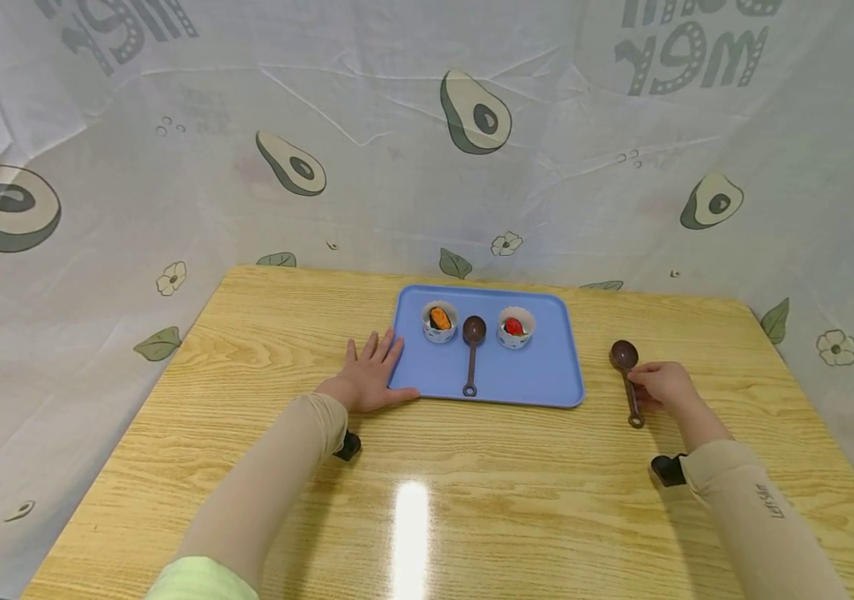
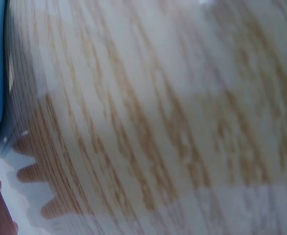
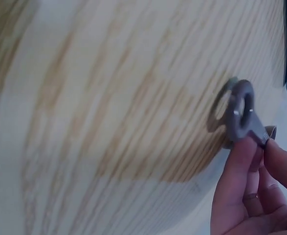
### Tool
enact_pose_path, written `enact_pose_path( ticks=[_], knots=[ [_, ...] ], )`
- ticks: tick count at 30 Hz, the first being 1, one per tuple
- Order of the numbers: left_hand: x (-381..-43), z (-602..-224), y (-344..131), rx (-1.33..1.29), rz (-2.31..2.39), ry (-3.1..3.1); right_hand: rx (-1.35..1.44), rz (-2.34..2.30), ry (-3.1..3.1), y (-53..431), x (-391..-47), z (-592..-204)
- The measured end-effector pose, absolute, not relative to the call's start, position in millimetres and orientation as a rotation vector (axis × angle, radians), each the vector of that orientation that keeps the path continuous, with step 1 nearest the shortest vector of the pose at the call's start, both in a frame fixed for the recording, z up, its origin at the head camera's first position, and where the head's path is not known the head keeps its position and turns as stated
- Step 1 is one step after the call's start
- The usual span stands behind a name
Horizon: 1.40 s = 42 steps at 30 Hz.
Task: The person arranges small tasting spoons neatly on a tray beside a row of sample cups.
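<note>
My right hand (image 1: 665, 386) pinches the handle of a brown spoon (image 1: 625, 357) over the wooden table, to the right of a blue tray (image 1: 546, 383). In the right wrist view, the ring end of that spoon (image 3: 242, 110) sticks out past the thumb and fingers (image 3: 236, 181). My left hand (image 1: 370, 379) rests with spread fingers at the tray's left edge, its thumb along the front left corner. On the tray, a second brown spoon (image 1: 473, 354) lies between a paper cup with an orange-topped piece (image 1: 439, 318) and a paper cup with a red-topped piece (image 1: 514, 327).
The wooden table (image 1: 427, 450) reaches back to a pale cloth (image 1: 367, 208) printed with avocados, which also hangs at both sides. A bright light reflection (image 1: 412, 533) lies on the table's near part.
</note>
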<state>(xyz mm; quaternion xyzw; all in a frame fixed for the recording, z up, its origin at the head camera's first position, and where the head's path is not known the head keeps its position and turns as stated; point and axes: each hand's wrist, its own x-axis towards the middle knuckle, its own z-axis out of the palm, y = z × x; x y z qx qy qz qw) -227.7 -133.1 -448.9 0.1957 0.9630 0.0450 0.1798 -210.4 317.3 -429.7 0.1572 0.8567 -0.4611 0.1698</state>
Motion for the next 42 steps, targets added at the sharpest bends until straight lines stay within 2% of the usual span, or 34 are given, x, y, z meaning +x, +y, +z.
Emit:
enact_pose_path(
  ticks=[11, 42],
  knots=[
    [-227, -447, -133, 0.555, 0.131, 2.725, 0.480, -1.488, 2.302, 316, -213, -423],
    [-226, -447, -134, 0.566, 0.140, 2.747, 0.479, -1.522, 2.248, 298, -218, -404]
  ],
)
